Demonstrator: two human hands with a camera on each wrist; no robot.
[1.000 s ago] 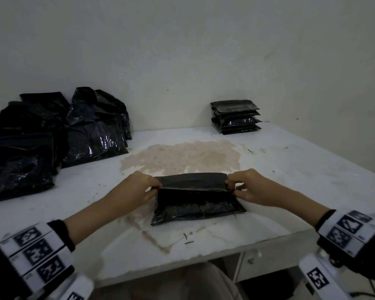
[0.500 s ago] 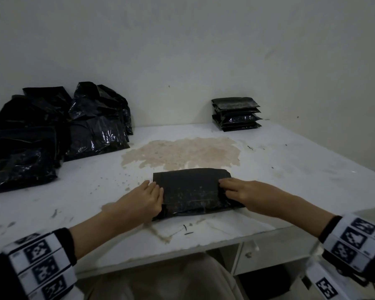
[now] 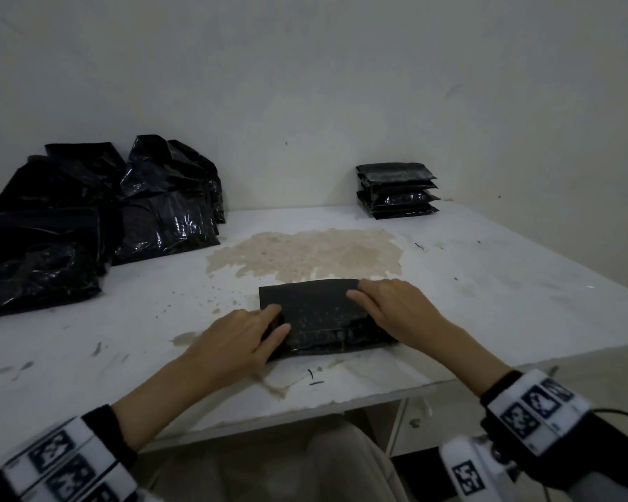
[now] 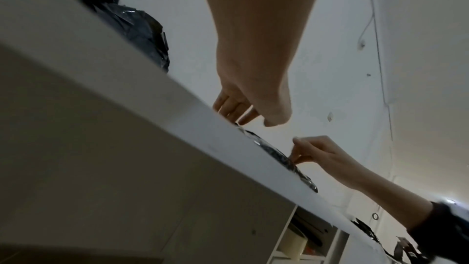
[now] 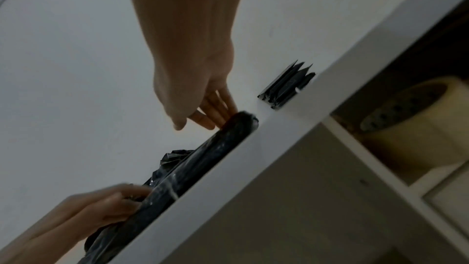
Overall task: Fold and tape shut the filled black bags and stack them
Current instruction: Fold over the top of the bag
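Where the worn white tabletop [image 3: 486, 284] spreads beneath both hands, a heap of loose black bags [image 3: 87, 219] sits far off beyond the left hand [image 3: 232, 342], and a neat stack of taped bags [image 3: 396, 190] lies well beyond the right hand [image 3: 396, 309]. Between the hands lies the folded black bag [image 3: 316, 313]; flat, nearly straight fingers of each press on its ends.

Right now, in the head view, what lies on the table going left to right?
Heap of unfolded black bags → left hand → bag being folded → right hand. The stack of finished bags sits far back, right.
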